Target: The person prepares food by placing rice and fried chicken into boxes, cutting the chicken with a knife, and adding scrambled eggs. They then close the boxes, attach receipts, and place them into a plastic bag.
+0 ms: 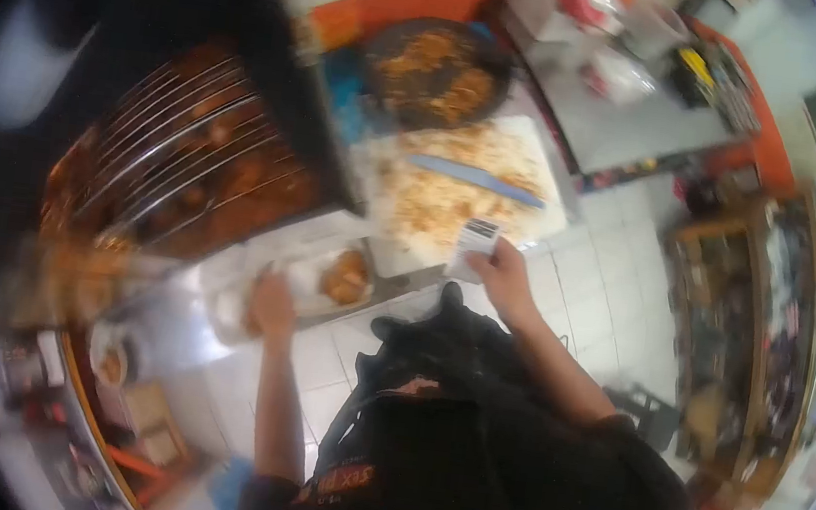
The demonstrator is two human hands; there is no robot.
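My right hand is closed on a small white paper slip with dark print, held over the near right corner of the cutting board. My left hand reaches down to a pale container or wrapping at the counter's edge; its fingers are blurred, and their grip is unclear. Just right of it, browned food sits on something white. A knife with a blue-grey blade lies across the board among scattered food bits. Behind the board stands a round dark pan with chopped food.
A wire rack over reddish-brown food fills the left, inside a dark unit. At the upper right, a grey counter carries plastic bags. Wooden shelves stand at the right above a tiled floor. A steel surface lies left of my left hand.
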